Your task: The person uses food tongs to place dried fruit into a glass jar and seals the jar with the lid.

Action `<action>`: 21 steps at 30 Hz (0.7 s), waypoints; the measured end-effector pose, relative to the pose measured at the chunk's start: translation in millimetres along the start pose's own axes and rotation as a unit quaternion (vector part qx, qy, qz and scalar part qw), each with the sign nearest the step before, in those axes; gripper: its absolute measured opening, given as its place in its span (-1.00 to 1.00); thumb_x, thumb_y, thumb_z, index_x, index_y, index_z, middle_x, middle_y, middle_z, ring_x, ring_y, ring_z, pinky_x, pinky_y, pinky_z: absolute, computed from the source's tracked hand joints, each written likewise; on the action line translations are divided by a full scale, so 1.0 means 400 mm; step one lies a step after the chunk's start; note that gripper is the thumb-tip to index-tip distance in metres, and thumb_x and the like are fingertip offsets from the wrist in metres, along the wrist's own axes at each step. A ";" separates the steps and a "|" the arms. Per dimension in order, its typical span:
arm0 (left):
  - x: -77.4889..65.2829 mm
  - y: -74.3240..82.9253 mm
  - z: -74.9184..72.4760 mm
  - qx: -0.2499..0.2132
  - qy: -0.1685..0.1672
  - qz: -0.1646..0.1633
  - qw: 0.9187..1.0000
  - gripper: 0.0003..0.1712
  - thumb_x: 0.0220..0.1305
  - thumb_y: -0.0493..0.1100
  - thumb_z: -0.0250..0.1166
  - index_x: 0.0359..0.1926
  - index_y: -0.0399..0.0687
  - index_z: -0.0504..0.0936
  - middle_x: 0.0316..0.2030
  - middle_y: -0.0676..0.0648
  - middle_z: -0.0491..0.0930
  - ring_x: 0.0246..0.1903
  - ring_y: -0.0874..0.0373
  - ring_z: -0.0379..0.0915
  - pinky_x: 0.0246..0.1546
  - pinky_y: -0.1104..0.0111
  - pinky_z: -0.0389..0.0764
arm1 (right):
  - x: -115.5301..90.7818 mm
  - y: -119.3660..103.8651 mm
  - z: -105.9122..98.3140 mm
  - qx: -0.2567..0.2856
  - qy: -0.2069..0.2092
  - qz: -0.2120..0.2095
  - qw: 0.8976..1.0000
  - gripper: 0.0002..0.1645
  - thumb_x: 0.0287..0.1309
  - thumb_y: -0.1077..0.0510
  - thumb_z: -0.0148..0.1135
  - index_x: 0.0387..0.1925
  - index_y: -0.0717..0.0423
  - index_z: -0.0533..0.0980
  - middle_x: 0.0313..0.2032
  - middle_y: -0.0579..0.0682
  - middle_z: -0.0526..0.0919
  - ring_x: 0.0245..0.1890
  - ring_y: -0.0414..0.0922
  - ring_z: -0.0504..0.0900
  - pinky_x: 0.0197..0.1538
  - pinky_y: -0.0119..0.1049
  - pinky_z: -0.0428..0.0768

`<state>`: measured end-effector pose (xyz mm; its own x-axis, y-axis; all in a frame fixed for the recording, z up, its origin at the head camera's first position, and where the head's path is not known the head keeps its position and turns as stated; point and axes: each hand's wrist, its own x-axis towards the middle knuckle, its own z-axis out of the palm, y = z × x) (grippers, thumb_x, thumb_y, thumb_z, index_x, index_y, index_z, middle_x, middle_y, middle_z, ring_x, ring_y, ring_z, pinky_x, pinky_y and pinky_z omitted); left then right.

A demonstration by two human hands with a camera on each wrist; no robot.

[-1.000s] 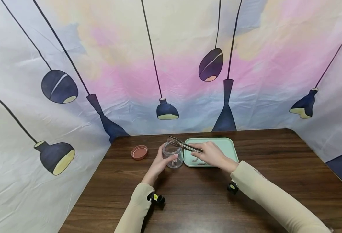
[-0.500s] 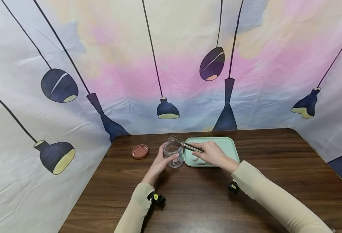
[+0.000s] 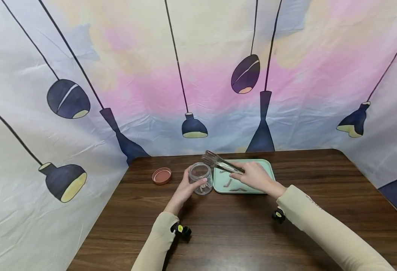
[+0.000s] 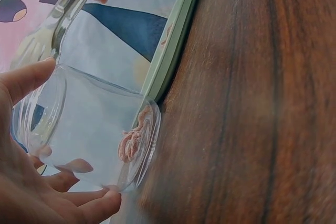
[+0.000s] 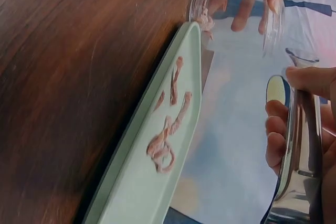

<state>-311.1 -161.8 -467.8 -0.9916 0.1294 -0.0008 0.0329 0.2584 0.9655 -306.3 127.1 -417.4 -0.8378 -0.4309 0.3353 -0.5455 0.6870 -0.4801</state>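
My left hand point(image 3: 184, 191) grips a clear jar point(image 4: 94, 114) that stands without its lid on the table; fingers and thumb curve round it. Several pinkish strips point(image 4: 130, 142) lie at its bottom. In my right hand point(image 3: 256, 177) is a pair of metal tongs point(image 3: 223, 164), held above the mint-green tray point(image 5: 130, 192). The tongs' tips point left, up beyond the jar's mouth, and stand slightly apart. More pinkish strips point(image 5: 160, 150) lie scattered on the tray, close to the jar's right side.
A reddish-brown lid point(image 3: 162, 176) lies upturned on the dark wooden table point(image 3: 225, 233), left of the jar. Behind the table's far edge hangs a cloth backdrop point(image 3: 144, 75) printed with lamps. Each wrist wears a small black camera point(image 3: 185, 231).
The tongs have moved up and right from over the jar's mouth, and the right hand has shifted right over the tray. The left hand and jar stay in place.
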 end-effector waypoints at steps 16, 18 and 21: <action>-0.001 0.003 0.002 -0.001 0.000 -0.003 1.000 0.09 0.21 0.16 0.45 0.56 0.10 0.00 0.43 -0.27 0.21 0.43 -0.17 0.12 0.34 -0.17 0.16 | -0.037 0.051 -0.055 -0.040 0.000 0.049 0.998 -0.14 0.26 -0.18 0.36 0.47 0.04 0.33 -0.74 -0.14 0.36 -0.81 -0.21 0.16 -0.64 -0.28 0.17; 0.000 -0.001 0.002 -0.003 0.000 -0.002 1.000 0.09 0.20 0.17 0.46 0.56 0.11 0.00 0.43 -0.26 0.21 0.43 -0.17 0.11 0.35 -0.17 0.14 | -0.044 0.061 -0.059 -0.044 -0.003 0.053 0.998 -0.14 0.26 -0.18 0.35 0.47 0.05 0.33 -0.74 -0.13 0.37 -0.81 -0.21 0.15 -0.64 -0.27 0.17; 0.003 -0.006 0.002 -0.007 -0.001 -0.001 1.000 0.09 0.19 0.17 0.47 0.55 0.15 0.01 0.42 -0.25 0.23 0.43 -0.15 0.12 0.36 -0.15 0.13 | -0.057 0.074 -0.067 -0.045 -0.003 0.054 0.998 -0.15 0.26 -0.18 0.35 0.46 0.05 0.34 -0.69 -0.13 0.40 -0.82 -0.22 0.13 -0.64 -0.27 0.18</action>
<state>-312.2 -161.4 -470.3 -0.9915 0.1303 -0.0032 0.0291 0.2452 0.9690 -302.8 172.7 -417.5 -0.8922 -0.3547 0.2796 -0.4473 0.7791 -0.4392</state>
